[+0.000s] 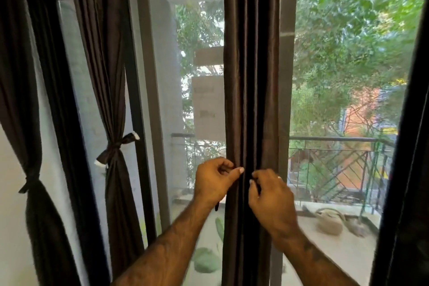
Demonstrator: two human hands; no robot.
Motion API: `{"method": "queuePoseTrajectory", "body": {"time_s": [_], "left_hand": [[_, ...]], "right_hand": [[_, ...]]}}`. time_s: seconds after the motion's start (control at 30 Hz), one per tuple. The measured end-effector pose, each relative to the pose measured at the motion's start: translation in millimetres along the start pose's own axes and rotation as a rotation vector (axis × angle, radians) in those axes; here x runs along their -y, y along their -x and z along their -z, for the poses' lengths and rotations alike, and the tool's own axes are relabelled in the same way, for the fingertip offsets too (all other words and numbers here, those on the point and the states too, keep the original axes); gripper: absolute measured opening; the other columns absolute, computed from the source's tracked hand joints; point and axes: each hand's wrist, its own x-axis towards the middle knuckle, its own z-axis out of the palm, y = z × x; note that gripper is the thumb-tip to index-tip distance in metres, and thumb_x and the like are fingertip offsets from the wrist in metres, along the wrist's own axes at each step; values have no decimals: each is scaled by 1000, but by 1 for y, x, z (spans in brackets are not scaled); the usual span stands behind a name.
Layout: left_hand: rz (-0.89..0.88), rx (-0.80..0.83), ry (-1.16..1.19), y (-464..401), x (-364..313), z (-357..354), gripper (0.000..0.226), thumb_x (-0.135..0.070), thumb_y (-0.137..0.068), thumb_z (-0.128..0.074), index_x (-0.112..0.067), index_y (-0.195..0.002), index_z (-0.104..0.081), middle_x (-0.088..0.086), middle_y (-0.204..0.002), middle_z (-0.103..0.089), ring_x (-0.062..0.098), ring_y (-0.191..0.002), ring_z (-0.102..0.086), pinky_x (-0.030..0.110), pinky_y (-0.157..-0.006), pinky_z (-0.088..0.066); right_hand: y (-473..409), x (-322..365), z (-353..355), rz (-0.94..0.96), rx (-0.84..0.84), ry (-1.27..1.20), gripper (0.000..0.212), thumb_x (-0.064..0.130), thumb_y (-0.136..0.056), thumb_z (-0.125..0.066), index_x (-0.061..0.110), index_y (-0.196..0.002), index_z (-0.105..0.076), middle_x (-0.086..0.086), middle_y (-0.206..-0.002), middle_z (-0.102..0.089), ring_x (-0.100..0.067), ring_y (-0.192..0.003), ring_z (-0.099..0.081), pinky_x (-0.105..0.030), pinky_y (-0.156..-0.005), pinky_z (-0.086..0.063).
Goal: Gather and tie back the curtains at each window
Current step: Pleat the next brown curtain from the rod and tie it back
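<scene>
A dark brown curtain [251,76] hangs gathered into a narrow column in front of the window's centre post. My left hand [214,182] and my right hand [270,195] meet in front of it at waist height, fingers curled. Each pinches an end of a thin dark tie strap; one end [217,205] dangles below my left wrist. How the strap runs behind the curtain is hidden. Two more brown curtains on the left, the middle curtain [109,100] and the far-left curtain [23,100], are each cinched with a knotted tie [116,148].
A mesh-screened window [348,76] looks onto a balcony railing [336,139] and trees. A dark frame or curtain edge [408,169] borders the right. A pale ledge with pots [329,222] lies outside below.
</scene>
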Motion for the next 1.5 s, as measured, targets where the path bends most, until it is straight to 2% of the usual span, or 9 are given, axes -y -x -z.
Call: {"method": "queuePoseTrajectory", "body": {"time_s": [0.13,0.3,0.47,0.6,0.8,1.0,1.17,1.33,1.5], "left_hand": [[42,-6,-94,16,13,-3,13,-30,-84,-90,-23,-89,-80,-10,-76,-76,7,-71,-73,36,-76,-65],[51,-50,-132,32,25,6,14,-17,-88,-80,-28,-84,-72,-10,-75,-74,10,-70,-72,41,-71,-64],[57,-128,-70,38,31,20,31,-17,-86,-86,-32,-91,-60,-3,-75,-72,17,-69,-72,38,-65,-64],[-18,-165,-163,42,40,22,25,-18,-91,-82,-30,-87,-60,-10,-73,-69,12,-70,-71,35,-67,-62],[-135,-110,-163,49,62,31,17,-10,-88,-79,-24,-96,-82,-18,-89,-75,4,-83,-72,24,-77,-61],[-1,-50,109,56,60,20,20,-3,-85,-86,-21,-93,-84,-14,-87,-79,9,-80,-76,23,-76,-60],[-83,16,137,61,58,16,13,-25,-89,-85,-17,-99,-84,-8,-90,-78,14,-84,-76,28,-77,-62],[-84,-62,73,63,61,18,15,-13,-87,-88,-19,-97,-78,-12,-84,-75,12,-77,-72,23,-73,-58],[-50,-128,34,70,50,20,27,-12,-86,-89,-19,-106,-72,-12,-82,-73,11,-77,-73,18,-75,-59]], "right_hand": [[13,-21,-12,-189,212,-108,9,32,-92,-70,26,-98,-69,7,-90,-68,-20,-82,-67,-30,-71,-50],[20,-13,-31,-223,330,-220,30,48,-90,-74,26,-110,-73,12,-92,-72,-12,-82,-69,-31,-77,-57],[14,10,-54,-310,222,-250,28,52,-94,-71,25,-103,-73,9,-82,-70,-18,-76,-68,-31,-66,-52],[14,5,-69,-417,89,-270,18,35,-97,-70,21,-86,-71,3,-80,-70,-26,-74,-69,-35,-66,-55],[80,21,-67,-60,108,-220,11,21,-99,-71,21,-109,-77,7,-99,-75,-13,-87,-70,-29,-84,-55],[87,29,-75,-159,100,-241,16,9,-93,-76,20,-104,-74,10,-101,-68,-11,-90,-65,-20,-83,-46],[90,33,-68,-118,123,-262,18,9,-94,-76,22,-107,-75,14,-97,-66,4,-88,-54,-1,-86,-36],[91,18,-52,-9,110,-223,11,19,-99,-71,22,-110,-74,11,-111,-63,-10,-99,-63,-27,-89,-52],[68,-7,-36,-364,-94,-239,41,31,-95,-77,20,-131,-59,4,-125,-55,-10,-93,-63,-30,-77,-55]]}}
